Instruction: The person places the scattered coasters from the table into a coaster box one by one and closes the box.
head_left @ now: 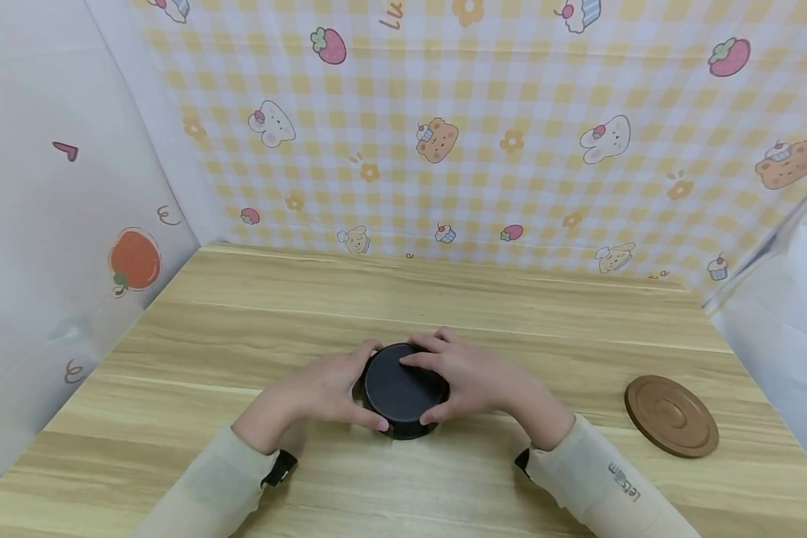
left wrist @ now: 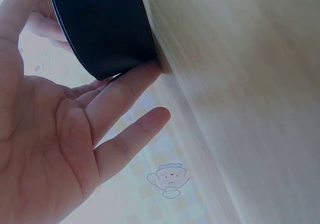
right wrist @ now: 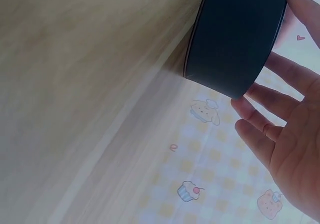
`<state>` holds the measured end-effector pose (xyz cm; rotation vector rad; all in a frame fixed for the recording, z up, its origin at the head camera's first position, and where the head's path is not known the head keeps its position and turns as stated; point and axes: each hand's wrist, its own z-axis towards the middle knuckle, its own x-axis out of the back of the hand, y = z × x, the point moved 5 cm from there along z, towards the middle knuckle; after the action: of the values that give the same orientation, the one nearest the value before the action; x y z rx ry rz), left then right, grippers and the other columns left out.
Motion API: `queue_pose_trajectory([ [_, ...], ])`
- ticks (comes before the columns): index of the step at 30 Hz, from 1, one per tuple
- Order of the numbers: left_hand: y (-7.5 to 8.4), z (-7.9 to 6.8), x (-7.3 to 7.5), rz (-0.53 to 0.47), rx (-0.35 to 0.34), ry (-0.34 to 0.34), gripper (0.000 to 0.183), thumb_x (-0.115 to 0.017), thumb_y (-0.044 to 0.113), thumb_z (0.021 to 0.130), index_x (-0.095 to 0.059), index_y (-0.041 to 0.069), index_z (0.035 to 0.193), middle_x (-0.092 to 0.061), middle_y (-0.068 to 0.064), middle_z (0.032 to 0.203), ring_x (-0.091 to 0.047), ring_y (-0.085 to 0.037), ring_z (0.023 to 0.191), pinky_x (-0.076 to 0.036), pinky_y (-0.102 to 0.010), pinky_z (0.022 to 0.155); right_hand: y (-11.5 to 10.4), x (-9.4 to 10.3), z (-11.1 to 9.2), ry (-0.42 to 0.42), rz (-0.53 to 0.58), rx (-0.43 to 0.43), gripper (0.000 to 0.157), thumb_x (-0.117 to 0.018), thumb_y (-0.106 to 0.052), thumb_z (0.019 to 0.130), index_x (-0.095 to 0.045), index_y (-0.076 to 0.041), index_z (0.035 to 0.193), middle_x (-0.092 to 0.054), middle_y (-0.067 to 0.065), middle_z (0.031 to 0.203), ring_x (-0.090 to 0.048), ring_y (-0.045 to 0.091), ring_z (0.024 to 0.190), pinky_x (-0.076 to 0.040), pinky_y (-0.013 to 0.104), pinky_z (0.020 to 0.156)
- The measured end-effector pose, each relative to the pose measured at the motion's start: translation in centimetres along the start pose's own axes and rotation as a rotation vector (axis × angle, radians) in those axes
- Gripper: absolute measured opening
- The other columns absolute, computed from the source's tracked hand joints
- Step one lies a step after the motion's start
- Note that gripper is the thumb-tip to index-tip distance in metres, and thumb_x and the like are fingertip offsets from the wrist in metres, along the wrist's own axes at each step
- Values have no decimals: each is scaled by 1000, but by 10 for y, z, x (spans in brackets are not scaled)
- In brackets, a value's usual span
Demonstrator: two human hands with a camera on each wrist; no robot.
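A round black leather-look box (head_left: 403,392) with pale stitching round its top edge stands on the wooden table in front of me. My left hand (head_left: 326,388) holds its left side, thumb at the front and fingers curving round behind. On the opposite side my right hand (head_left: 474,377) grips it, thumb low at the front, one finger lying over the top. In the left wrist view, fingers of the left hand (left wrist: 55,129) reach along the smooth black side wall (left wrist: 102,29). The right wrist view shows fingertips of the right hand (right wrist: 295,134) against the box's upper edge.
A brown wooden disc (head_left: 672,416) with ringed grooves lies at the right of the table (head_left: 242,336). Behind the table hangs a yellow checked cloth (head_left: 484,187) with cartoon prints. White printed cloth (head_left: 54,224) closes off the left side.
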<state>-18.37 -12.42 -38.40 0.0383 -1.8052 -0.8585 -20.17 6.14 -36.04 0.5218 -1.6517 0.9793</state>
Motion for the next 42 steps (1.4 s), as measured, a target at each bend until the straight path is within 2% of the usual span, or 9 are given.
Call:
queue_pose_trajectory([
  [10, 0, -1, 0, -6, 13, -1, 107, -82, 62, 70, -33, 11, 149, -58, -10, 139, -60, -23, 121, -49, -43, 99, 4, 1, -6, 21, 41, 33, 76, -82, -44, 80, -53, -13, 143, -40, 11, 156, -41, 29, 134, -48, 43, 103],
  [18, 0, -1, 0, -1, 21, 15, 106, -84, 61, 68, -34, 11, 148, -59, -9, 138, -60, -24, 122, -48, -45, 100, 18, 6, -25, 35, 38, -11, 77, -83, -41, 79, -52, -13, 144, -41, 13, 156, -39, 35, 140, -45, 49, 106],
  [24, 0, -1, 0, 12, 16, 29, 105, -85, 60, 67, -36, 11, 147, -60, -9, 136, -60, -25, 121, -48, -46, 100, 29, 9, -45, 39, 11, -38, 79, -81, -40, 81, -49, -10, 146, -42, 14, 155, -38, 36, 143, -41, 53, 109],
  [30, 0, -2, 0, 11, 18, 27, 107, -84, 60, 67, -35, 11, 148, -59, -9, 138, -59, -26, 122, -48, -47, 101, 42, 12, -67, 81, -20, -64, 77, -82, -39, 80, -51, -9, 144, -46, 15, 152, -44, 35, 139, -42, 53, 107],
  [42, 0, -2, 0, 18, 27, 22, 106, -84, 61, 67, -35, 12, 147, -59, -9, 137, -60, -26, 122, -48, -47, 101, 73, 20, -127, 181, -25, -172, 71, -79, -40, 83, -53, -11, 142, -48, 14, 150, -46, 37, 136, -48, 54, 99],
])
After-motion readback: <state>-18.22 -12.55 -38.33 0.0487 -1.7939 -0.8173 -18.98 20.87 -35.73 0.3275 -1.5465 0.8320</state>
